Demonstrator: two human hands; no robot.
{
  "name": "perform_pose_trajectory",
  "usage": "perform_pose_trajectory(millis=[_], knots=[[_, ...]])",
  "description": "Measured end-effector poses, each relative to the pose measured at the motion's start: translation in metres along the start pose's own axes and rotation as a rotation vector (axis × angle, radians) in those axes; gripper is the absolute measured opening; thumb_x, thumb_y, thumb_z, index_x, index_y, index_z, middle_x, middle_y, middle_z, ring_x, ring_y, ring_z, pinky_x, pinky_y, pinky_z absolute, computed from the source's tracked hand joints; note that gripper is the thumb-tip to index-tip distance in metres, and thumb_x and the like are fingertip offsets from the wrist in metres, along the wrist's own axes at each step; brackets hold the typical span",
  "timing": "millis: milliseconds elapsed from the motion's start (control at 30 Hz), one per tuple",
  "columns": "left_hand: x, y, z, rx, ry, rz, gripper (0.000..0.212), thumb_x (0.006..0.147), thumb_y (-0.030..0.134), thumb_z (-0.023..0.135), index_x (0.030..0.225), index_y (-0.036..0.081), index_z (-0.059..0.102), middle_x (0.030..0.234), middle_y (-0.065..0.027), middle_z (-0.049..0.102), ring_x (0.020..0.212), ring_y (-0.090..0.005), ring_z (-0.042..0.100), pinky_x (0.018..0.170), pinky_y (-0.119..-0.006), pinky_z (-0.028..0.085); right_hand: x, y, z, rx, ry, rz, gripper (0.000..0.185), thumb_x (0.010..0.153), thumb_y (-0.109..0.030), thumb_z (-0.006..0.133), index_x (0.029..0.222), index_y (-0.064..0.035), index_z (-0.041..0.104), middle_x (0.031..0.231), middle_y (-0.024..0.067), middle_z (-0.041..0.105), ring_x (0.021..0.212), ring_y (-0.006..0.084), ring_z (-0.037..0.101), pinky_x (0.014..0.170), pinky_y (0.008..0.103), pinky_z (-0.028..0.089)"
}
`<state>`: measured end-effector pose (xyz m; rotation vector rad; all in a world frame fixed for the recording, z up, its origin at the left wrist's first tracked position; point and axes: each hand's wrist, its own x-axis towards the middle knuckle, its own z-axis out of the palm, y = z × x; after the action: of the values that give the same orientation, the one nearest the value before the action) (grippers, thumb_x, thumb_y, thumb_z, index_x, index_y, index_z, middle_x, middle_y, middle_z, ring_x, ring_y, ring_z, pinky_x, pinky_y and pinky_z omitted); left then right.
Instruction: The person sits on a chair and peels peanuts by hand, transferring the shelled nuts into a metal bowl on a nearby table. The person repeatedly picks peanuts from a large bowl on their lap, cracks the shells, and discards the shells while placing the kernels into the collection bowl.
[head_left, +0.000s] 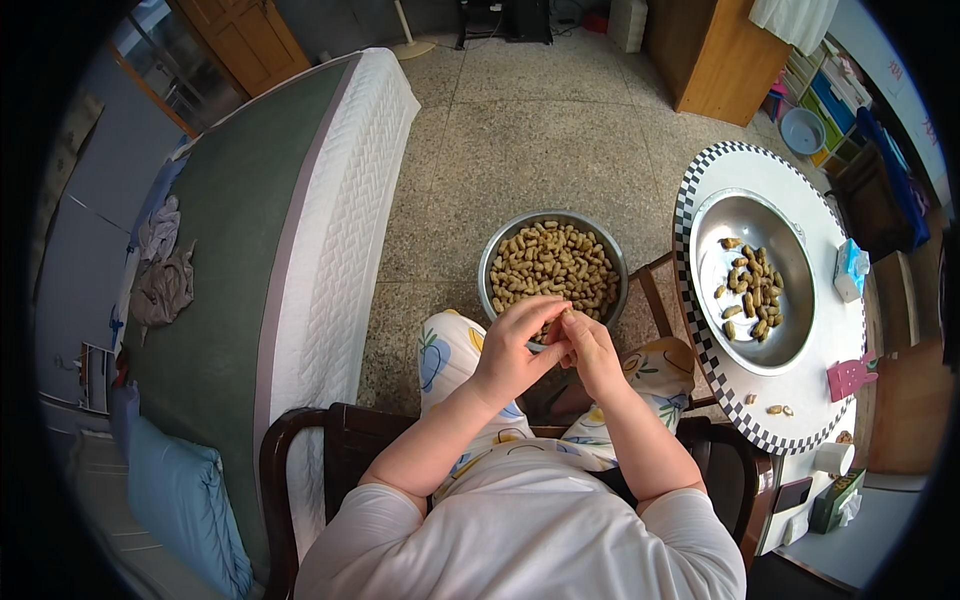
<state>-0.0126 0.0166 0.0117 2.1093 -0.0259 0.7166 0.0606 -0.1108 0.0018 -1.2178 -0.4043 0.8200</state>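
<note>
My left hand (519, 341) and my right hand (592, 351) meet over the near rim of a metal basin (621, 296) on the floor. Between their fingertips is a small tan peanut (568, 311), mostly hidden by the fingers. Many unshelled peanuts (551, 259) fill the basin. To the right, a second, wider metal basin (709, 281) rests on a round white table (795, 169) with a checkered border. A smaller heap of peanuts (757, 289) lies in that basin.
Bits of peanut shell (775, 410), a tissue pack (850, 271) and a pink rabbit-shaped holder (851, 377) are on the round table. A bed (247, 225) runs along the left. Wooden chair arms (289, 442) flank me. Behind the table's near end are a phone (792, 495) and a tissue box (836, 501).
</note>
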Motion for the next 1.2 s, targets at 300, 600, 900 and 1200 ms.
perform_pose_trajectory(millis=[300,600,900,1200], knots=[[-0.011,0.004,0.027,-0.689,-0.086,-0.274,0.079,0.076,0.034,0.077,0.134,0.001,0.035,0.131,-0.0189,0.045,0.12,-0.0266,0.048,0.102,-0.04,0.036,-0.002,0.014,0.013,-0.02,0.079,0.0,0.031,0.095,-0.023,0.047,0.071,-0.0043,0.054,0.064,-0.0024,0.049,0.059,0.0069,0.043,0.054,0.023,0.034],[-0.012,0.012,0.035,-0.606,-0.03,-0.29,0.061,0.078,0.022,0.07,0.126,-0.006,0.046,0.121,-0.0202,0.056,0.114,-0.0265,0.054,0.098,-0.037,0.042,0.014,0.058,0.006,-0.118,0.183,-0.423,0.027,0.086,-0.02,0.053,0.063,-0.0067,0.046,0.056,-0.0015,0.046,0.051,0.0094,0.043,0.047,0.0249,0.033],[-0.006,0.005,0.021,-0.635,-0.172,-0.417,0.07,0.078,0.025,0.072,0.134,-0.004,0.042,0.125,-0.0204,0.053,0.117,-0.0233,0.051,0.1,-0.035,0.039,0.0,0.036,0.006,-0.04,0.087,-0.085,0.027,0.095,-0.021,0.048,0.077,-0.0023,0.055,0.07,-0.0007,0.051,0.064,0.0082,0.045,0.057,0.0248,0.036],[-0.008,0.016,0.024,-0.711,-0.111,-0.434,0.082,0.074,0.026,0.076,0.139,-0.001,0.033,0.125,-0.0212,0.051,0.115,-0.0233,0.05,0.099,-0.036,0.039,-0.004,0.022,0.005,-0.123,0.049,-0.061,0.025,0.093,-0.023,0.046,0.078,-0.0048,0.054,0.071,-0.0029,0.051,0.065,0.007,0.046,0.058,0.0231,0.037]])
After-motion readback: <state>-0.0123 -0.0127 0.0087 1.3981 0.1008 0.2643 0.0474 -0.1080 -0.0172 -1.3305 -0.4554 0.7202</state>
